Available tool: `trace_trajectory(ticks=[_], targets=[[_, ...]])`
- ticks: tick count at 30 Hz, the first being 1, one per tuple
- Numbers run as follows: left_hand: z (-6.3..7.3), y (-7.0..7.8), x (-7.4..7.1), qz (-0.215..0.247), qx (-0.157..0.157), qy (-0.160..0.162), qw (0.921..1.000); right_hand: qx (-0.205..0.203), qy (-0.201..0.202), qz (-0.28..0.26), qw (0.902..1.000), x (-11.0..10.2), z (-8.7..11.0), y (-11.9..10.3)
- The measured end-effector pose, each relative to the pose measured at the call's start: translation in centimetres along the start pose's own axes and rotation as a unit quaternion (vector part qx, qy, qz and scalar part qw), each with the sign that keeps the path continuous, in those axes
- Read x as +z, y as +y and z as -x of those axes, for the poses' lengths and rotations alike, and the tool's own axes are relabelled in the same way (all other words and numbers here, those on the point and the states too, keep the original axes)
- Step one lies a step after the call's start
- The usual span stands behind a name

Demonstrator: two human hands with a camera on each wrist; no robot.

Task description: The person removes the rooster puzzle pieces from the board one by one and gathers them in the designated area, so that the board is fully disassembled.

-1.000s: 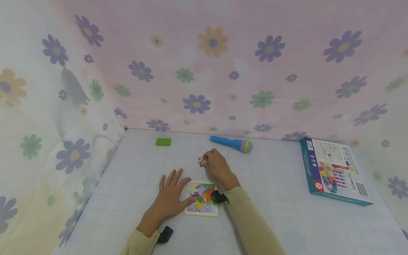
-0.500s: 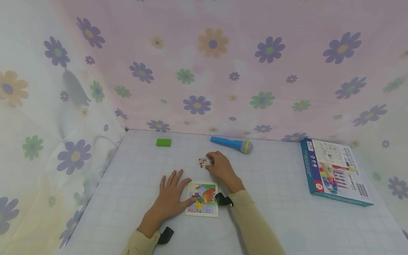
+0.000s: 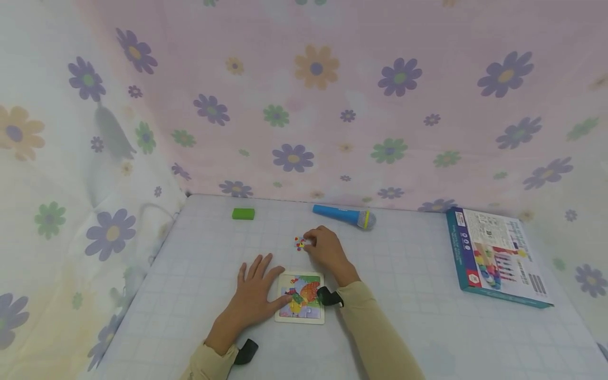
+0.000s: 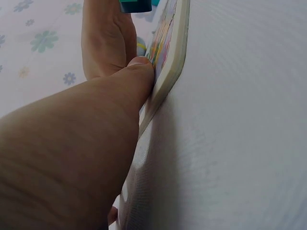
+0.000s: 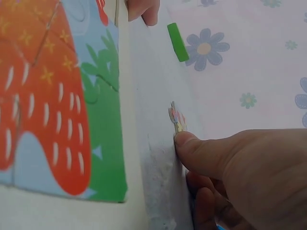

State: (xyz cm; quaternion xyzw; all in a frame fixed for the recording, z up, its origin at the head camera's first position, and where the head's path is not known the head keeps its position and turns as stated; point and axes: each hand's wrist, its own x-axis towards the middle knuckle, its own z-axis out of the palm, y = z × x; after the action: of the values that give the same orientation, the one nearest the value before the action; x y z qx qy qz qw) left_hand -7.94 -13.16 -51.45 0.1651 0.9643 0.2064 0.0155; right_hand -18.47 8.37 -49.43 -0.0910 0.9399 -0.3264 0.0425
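A small puzzle in a pale frame [image 3: 300, 320] lies on the table, with a red hen-like figure and green ground. My left hand [image 3: 254, 293] is spread flat at its left side, and the thumb rests on the puzzle's left edge. Beyond the frame, my right hand [image 3: 328, 250] pinches a loose puzzle piece [image 3: 299, 243] with red, yellow and blue markings. In the right wrist view the thumb covers one end of that puzzle piece [image 5: 177, 117], which is close to the table surface; the other fingers curl under the thumb.
Near the back of the table lie a green block [image 3: 243, 214] and a blue toy microphone [image 3: 342, 215]. A teal-sided box [image 3: 501, 258] sits at the right. Flowered cloth [image 3: 313, 132] hangs behind the table and along its sides.
The right hand shifted slightly to the right, then back left to the puzzle piece. The left hand stays in place on the puzzle frame.
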Motion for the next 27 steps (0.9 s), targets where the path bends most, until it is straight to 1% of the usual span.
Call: trace_trajectory(ticks=[5,8,10,13,14,17,21,22,25,27], targets=[[0.0,0.0,0.0,-0.004,0.001,0.002,1.0,0.001,-0.004,-0.003,1.0,0.0,0.0,0.2],[0.0,-0.1,0.1,-0.002,0.001,0.0,1.0,0.0,-0.009,-0.029,0.9996,-0.2,0.5,0.6],[0.0,-0.1,0.1,0.0,-0.001,-0.004,1.0,0.0,-0.014,-0.052,0.9986,-0.4,1.1,1.0],[0.0,-0.2,0.2,0.007,-0.005,-0.016,0.9998,0.011,-0.024,-0.094,0.9952,-0.6,2.3,1.5],[0.0,-0.2,0.3,0.007,-0.007,-0.021,0.9997,0.015,-0.027,-0.101,0.9945,-0.6,2.8,1.6],[0.0,-0.2,0.3,0.004,-0.01,-0.023,0.9997,0.011,-0.031,-0.114,0.993,-0.5,4.1,1.8],[0.0,-0.2,0.1,0.003,-0.01,-0.018,0.9998,-0.007,-0.018,-0.104,0.9943,-0.1,5.8,1.5],[0.0,-0.2,0.1,0.004,-0.01,-0.019,0.9998,-0.009,-0.011,-0.097,0.9952,0.0,6.2,1.3],[0.0,-0.3,0.2,0.004,-0.009,-0.02,0.9998,-0.029,0.028,-0.065,0.9971,0.4,7.5,0.6],[0.0,-0.3,0.3,0.001,-0.008,-0.019,0.9998,-0.036,0.037,-0.045,0.9976,0.5,8.3,0.2]])
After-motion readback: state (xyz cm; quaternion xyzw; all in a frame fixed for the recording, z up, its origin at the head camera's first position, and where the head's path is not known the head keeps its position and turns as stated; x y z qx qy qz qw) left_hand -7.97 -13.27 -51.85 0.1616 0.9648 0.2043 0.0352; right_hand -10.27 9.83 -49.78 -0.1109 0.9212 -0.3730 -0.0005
